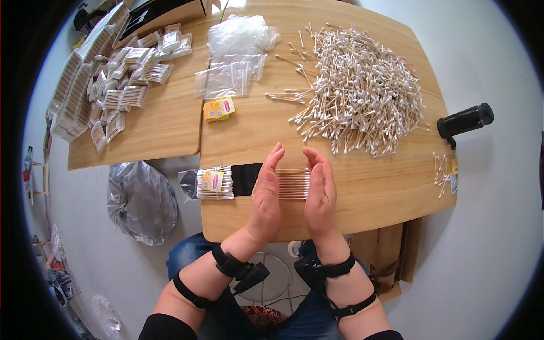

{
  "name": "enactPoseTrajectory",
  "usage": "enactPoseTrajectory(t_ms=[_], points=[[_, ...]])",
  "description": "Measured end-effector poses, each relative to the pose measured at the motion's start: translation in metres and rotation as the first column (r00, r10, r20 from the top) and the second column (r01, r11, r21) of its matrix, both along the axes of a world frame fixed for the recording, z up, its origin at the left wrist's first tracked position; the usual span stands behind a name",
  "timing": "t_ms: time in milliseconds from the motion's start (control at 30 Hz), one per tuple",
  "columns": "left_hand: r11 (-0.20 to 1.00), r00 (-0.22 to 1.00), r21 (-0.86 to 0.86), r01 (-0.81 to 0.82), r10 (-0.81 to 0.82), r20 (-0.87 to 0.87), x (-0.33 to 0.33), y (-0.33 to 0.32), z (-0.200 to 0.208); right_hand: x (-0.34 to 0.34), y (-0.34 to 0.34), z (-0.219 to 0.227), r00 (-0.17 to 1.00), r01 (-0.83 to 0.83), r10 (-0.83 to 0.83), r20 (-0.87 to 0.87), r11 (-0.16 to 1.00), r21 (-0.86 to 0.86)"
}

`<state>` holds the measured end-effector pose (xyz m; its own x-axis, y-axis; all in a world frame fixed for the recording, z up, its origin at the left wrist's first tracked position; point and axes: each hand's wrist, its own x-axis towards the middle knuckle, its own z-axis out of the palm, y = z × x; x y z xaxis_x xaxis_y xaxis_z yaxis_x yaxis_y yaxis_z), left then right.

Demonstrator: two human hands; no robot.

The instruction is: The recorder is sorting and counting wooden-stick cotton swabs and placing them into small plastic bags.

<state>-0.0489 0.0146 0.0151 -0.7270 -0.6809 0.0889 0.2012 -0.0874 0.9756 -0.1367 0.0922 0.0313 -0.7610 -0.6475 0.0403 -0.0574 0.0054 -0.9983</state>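
Wooden table [391, 190]: stretched under the work, joined on its left side to another tabletop [161, 133].
Loose swab pile [365, 90]: lay spread on the far right part.
Small bagged packs [122, 73]: lay heaped on the left tabletop.
Clear bags [241, 39]: rested flat at the far middle.
Left hand [265, 195]: stood on edge at the row's left end, fingers straight, gripping nothing; hid the exact contact.
Right hand [321, 195]: faced the other palm from the row's right end, fingers extended, also without grasp; touched the tips or stood just beside, could not tell which.
Swab row [293, 184]: lay crosswise between both palms, near the front edge.
Work between palms: seemed to be evening the swab ends.
Next move: probably called for gentle, equal pressure from both sides.
Swab bundle [215, 192]: lay left of a black strip [247, 180], with a yellow card [213, 181] on top.
Spare yellow cards [219, 109]: carried red oval marks and print, mostly too small for sure reading.
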Motion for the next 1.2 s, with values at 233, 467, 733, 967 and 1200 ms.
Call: enactPoseTrajectory(t_ms=[233, 467, 733, 967, 1200], points=[[0.991, 0.991, -0.043, -0.131, 0.132, 0.022, -0.001, -0.004, 0.004, -0.001, -0.014, -0.004, 0.999, 0.019, -0.014, 0.049, 0.995, -0.099], [0.997, 0.997, 0.01, -0.079, 0.079, -0.004, 0.007, -0.012, 0.003, 0.001, -0.015, -0.005, 0.986, 0.049, -0.018, 0.165, 0.982, -0.182], [0.56, 0.843, -0.792, 0.242, 0.283, 0.458, 0.01, -0.017, 0.009, -0.025, 0.022, -0.001, 0.992, 0.116, -0.111, -0.052, 0.988, 0.103], [0.375, 0.744, -0.831, 0.411, 0.389, 0.543, 0.012, -0.013, -0.001, -0.028, 0.035, 0.01, 0.823, -0.009, 0.182, -0.538, 0.951, 0.309], [0.368, 0.742, -0.837, 0.405, 0.403, 0.536, 0.013, -0.014, -0.005, -0.025, 0.033, 0.01, 0.8, 0.008, 0.182, -0.571, 0.95, 0.314]])
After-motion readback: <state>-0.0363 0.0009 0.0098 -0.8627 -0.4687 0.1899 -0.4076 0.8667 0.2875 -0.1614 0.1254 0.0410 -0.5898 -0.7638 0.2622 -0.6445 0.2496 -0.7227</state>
